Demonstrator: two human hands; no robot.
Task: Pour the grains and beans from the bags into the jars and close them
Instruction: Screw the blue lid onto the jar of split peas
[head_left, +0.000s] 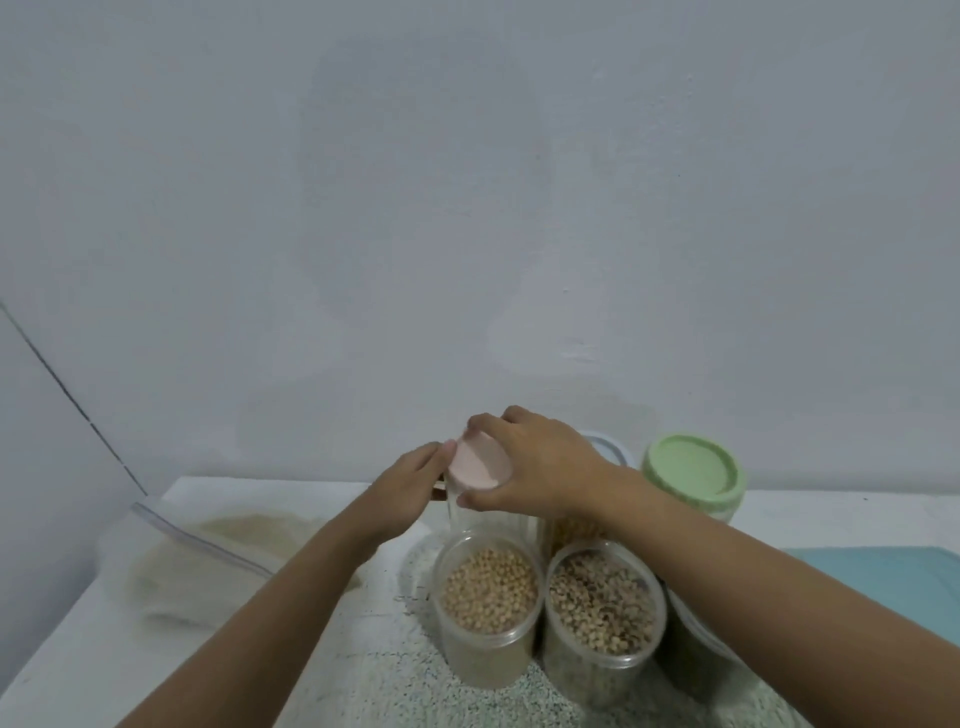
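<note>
Table (78, 649) crowded at right, free room at left beyond the slumped bag (197, 551). Two uncapped jars (488, 597) stand touching before the rear jar (456, 512); a dropped forearm could tip them. Pink lid (478, 465) sits tilted on it, right hand (535, 467) gripping, left hand (410, 483) flat-fingered alongside; crooked seating likely

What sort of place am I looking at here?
Likely a home kitchen or pantry corner: open clear plastic jars of dried beans, a jar with a green round lid, a white speckled countertop against a plain wall.
</note>
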